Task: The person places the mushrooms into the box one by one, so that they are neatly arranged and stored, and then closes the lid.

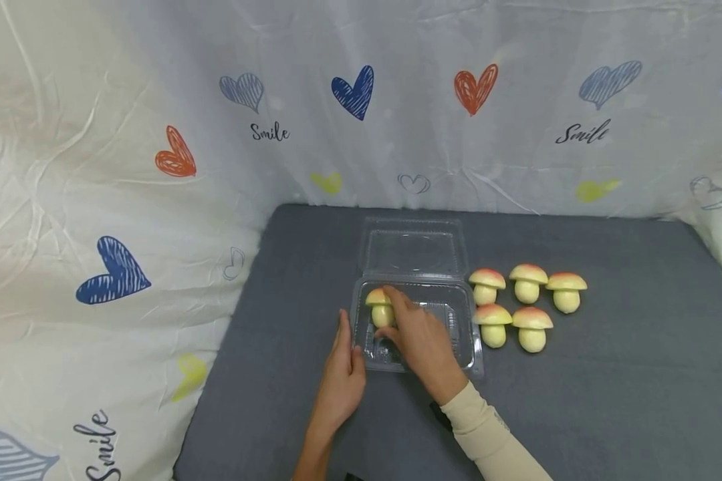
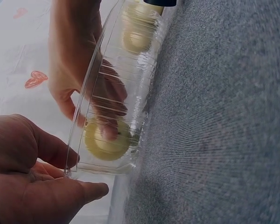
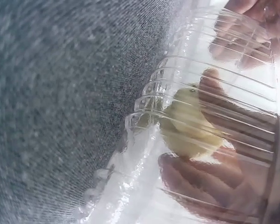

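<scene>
A clear plastic clamshell container [image 1: 466, 361] lies with its lid folded back away from me. Inside its left part stands a toy mushroom [image 1: 380, 314] with a pale stem and a yellow-red cap. My right hand [image 1: 424, 341] reaches into the container and grips this mushroom between thumb and fingers; through the ribbed wall, the right wrist view shows the mushroom [image 3: 184, 123] between them. At the near left corner, my left hand [image 1: 341, 384] holds the container's rim, its thumb and fingers on either side of the edge in the left wrist view.
Several more toy mushrooms [image 1: 532, 327] stand in two rows just right of the container on the grey cloth-covered table [image 1: 638, 401]. The open lid [image 1: 415, 250] lies behind the tray. A white curtain [image 1: 397, 153] printed with hearts hangs along the back and left.
</scene>
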Motion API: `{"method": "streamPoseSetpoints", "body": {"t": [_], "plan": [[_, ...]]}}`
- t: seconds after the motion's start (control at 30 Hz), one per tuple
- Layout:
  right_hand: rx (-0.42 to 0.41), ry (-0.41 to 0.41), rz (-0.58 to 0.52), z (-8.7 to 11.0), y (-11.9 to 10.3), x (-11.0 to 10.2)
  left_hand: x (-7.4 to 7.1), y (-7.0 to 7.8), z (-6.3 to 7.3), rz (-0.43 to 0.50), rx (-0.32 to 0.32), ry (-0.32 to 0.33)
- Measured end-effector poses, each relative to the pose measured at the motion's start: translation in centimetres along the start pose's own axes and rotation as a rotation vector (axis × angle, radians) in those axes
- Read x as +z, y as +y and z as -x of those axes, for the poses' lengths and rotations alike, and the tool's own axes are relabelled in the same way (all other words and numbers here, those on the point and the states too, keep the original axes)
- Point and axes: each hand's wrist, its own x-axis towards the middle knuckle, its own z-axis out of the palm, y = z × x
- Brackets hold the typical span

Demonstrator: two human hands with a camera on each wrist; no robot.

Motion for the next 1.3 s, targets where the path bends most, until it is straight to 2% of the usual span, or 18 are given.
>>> {"method": "streamPoseSetpoints", "body": {"t": [0.27,0.47,0.57,0.67,0.83,0.97,1.13,1.3], "plan": [[0.000,-0.006,0.016,0.4,0.0,-0.1,0.1,0.0,0.2,0.013,-0.012,-0.004],[0.031,0.002,0.000,0.8,0.1,-1.5,0.2,0.0,0.2,0.026,-0.010,-0.008],[0.041,0.025,0.000,1.1,0.4,-3.1,0.2,0.0,0.2,0.023,0.000,-0.008],[0.048,0.093,-0.020,1.5,1.3,-5.1,0.2,0.1,0.2,0.008,0.008,-0.002],[0.109,0.212,-0.068,2.2,3.7,-9.1,0.3,0.2,0.2,0.004,0.009,0.004],[0.159,0.251,-0.062,3.0,6.0,-11.7,0.3,0.2,0.1,0.009,0.014,0.006],[0.218,0.221,-0.068,4.8,8.3,-13.6,0.2,0.1,0.1,0.000,0.009,0.008],[0.266,0.128,-0.053,6.6,10.5,-14.5,0.1,0.0,0.1,0.004,0.014,0.003]]}}
